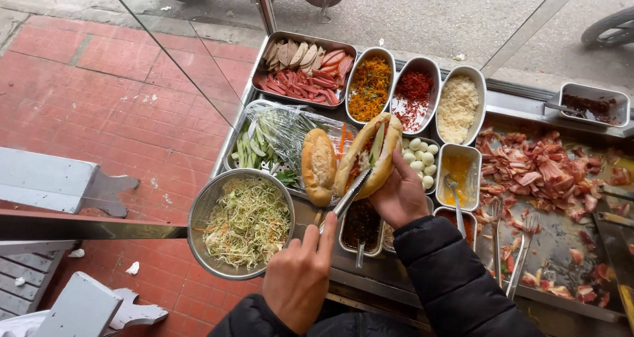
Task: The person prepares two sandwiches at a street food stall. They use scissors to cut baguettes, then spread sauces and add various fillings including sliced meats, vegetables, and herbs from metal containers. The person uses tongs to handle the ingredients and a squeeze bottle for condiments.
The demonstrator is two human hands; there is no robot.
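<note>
My right hand point(398, 195) holds a split baguette sandwich point(370, 153) filled with cucumber and shredded vegetables, tilted above the trays. My left hand point(298, 271) grips metal tongs point(347, 197), and their tips touch the lower end of the sandwich's filling. A second, closed bread roll point(318, 167) lies just left of the sandwich on a plastic-covered tray of cucumber sticks and greens point(267, 142). A round metal bowl of shredded cabbage and carrot point(246, 222) sits beside my left hand.
Metal trays hold sliced sausage and cold cuts point(304, 67), orange shreds point(370, 86), red shreds point(413, 89), pale shreds point(458, 106), small white eggs point(420, 159) and sauces point(457, 172). A griddle with chopped meat point(541, 172) and two forks point(522, 251) lies right.
</note>
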